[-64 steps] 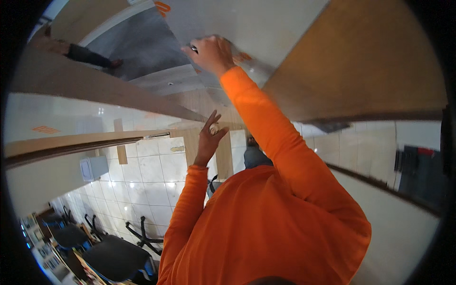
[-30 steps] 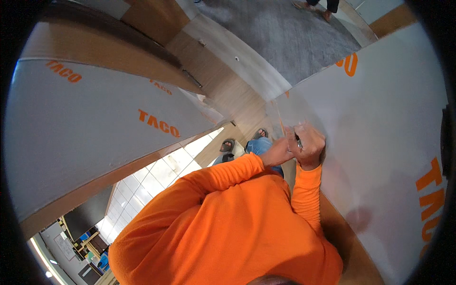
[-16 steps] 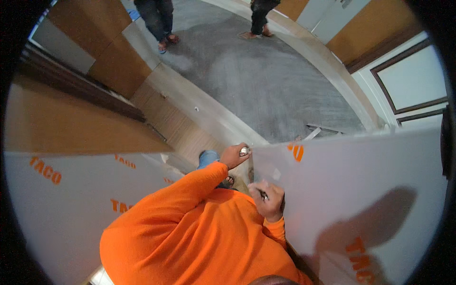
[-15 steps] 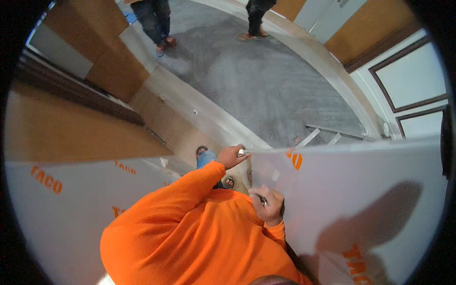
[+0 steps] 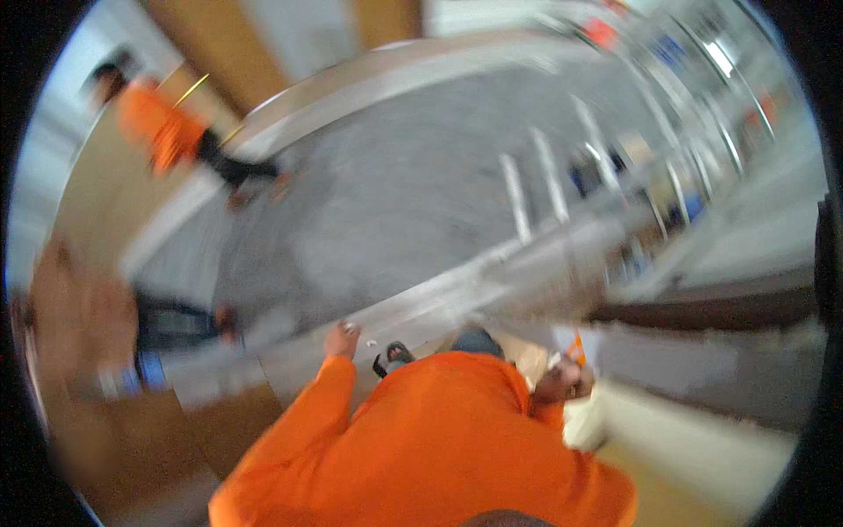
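My left hand point(image 5: 340, 341) is held out ahead of my orange-sleeved body, fingers closed round a small whitish, shiny thing point(image 5: 351, 328) too blurred to name. On the other side, my right hand point(image 5: 559, 384) is bent up close to my side, its fingers curled. A thin orange strip point(image 5: 577, 348) shows at its fingertips; whether the hand holds it is unclear. Just below that hand is a cream, cloth-like shape point(image 5: 584, 423). My shod foot point(image 5: 397, 353) shows beyond my chest.
A grey floor point(image 5: 378, 202) with a pale curved border spreads ahead. A metal ladder point(image 5: 549, 176) stands at the right, near metal framing point(image 5: 702, 149). One person in orange point(image 5: 167, 123) is at far left; another person's dark-clad leg point(image 5: 176, 327) is nearer.
My view has swung to the right, with strong blur. The printed translucent sheeting around me has left view. My hands have moved apart, the left outward and the right to my side.
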Available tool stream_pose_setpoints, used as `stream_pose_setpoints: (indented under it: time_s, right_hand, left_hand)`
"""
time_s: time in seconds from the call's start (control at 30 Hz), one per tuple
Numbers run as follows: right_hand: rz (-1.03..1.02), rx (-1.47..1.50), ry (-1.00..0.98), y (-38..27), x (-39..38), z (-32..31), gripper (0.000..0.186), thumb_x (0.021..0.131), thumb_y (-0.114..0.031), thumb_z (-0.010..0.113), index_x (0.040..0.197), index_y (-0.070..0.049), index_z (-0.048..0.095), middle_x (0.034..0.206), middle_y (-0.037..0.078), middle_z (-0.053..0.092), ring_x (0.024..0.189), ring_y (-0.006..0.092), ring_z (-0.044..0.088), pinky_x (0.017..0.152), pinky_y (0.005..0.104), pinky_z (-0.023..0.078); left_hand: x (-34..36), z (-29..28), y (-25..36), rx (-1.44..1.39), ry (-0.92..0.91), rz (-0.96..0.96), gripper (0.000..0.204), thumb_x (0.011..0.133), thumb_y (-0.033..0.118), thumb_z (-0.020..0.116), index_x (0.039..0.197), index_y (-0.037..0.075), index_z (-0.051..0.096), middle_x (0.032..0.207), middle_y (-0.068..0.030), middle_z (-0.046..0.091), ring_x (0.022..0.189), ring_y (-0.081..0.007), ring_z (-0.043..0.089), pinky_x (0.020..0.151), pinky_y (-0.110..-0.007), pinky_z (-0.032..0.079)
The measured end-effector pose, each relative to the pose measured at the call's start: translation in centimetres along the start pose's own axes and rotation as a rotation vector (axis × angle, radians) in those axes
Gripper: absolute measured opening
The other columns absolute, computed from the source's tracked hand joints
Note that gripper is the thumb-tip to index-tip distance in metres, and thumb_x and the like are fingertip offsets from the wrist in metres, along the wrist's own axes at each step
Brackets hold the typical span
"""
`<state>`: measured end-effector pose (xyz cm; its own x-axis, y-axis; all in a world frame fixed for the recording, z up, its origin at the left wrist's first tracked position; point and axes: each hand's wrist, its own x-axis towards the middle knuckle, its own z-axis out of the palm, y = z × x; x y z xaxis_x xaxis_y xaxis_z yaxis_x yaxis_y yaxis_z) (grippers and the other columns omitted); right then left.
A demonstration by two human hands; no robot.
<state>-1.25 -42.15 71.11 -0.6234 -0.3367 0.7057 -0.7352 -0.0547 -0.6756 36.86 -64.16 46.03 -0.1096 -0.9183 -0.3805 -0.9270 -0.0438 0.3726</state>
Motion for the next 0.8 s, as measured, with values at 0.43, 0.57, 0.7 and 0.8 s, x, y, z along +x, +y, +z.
stream_pose_setpoints:
  time_s: [0.43, 0.57, 0.7, 0.8]
  right_hand:
    - [0.121, -0.438, 0.502, 0.7, -7.8, -2.3, 0.021, 0.086, -0.022, 0.061, 0.080, -0.004, 0.067, 0.064, 0.004, 0.058, 0.050, 0.0166, 0.049, 0.045, 0.0292, 0.039]
    - [0.353, -0.534, 0.599, 0.7, -12.6, -1.4, 0.026, 0.095, -0.027, 0.058, 0.094, -0.002, 0.064, 0.080, 0.008, 0.063, 0.067, 0.0194, 0.059, 0.060, 0.0333, 0.048]
    - [0.537, -0.545, 1.138, -0.4, -22.0, -0.1, 0.035, 0.102, -0.033, 0.055, 0.110, 0.001, 0.059, 0.095, 0.010, 0.064, 0.080, 0.0176, 0.062, 0.073, 0.0332, 0.053]
    - [1.095, -0.516, 1.488, -6.0, -18.9, 3.8, 0.041, 0.100, -0.038, 0.060, 0.091, 0.002, 0.062, 0.079, 0.003, 0.062, 0.072, 0.0120, 0.056, 0.069, 0.0287, 0.048]
  left_hand:
    - [10.8, 9.8, 25.3, 0.091, -0.761, 0.646, 0.048, 0.082, 0.048, 0.075, 0.084, 0.001, 0.069, 0.078, -0.0149, 0.068, 0.068, -0.0268, 0.063, 0.065, -0.039, 0.048]
    - [8.2, 9.3, 39.4, 0.304, -1.095, 1.013, 0.045, 0.083, 0.046, 0.077, 0.092, 0.003, 0.072, 0.086, -0.0095, 0.072, 0.074, -0.0161, 0.065, 0.069, -0.033, 0.051]
    - [-0.6, 7.8, 48.1, 0.067, -1.618, 1.184, 0.052, 0.085, 0.037, 0.077, 0.127, 0.009, 0.066, 0.118, -0.0091, 0.071, 0.101, -0.0150, 0.066, 0.091, -0.031, 0.051]
    - [-5.0, 6.2, 50.7, 0.065, -1.689, 1.670, 0.065, 0.084, 0.032, 0.078, 0.139, 0.006, 0.056, 0.133, -0.0124, 0.063, 0.120, -0.0188, 0.058, 0.102, -0.034, 0.045]
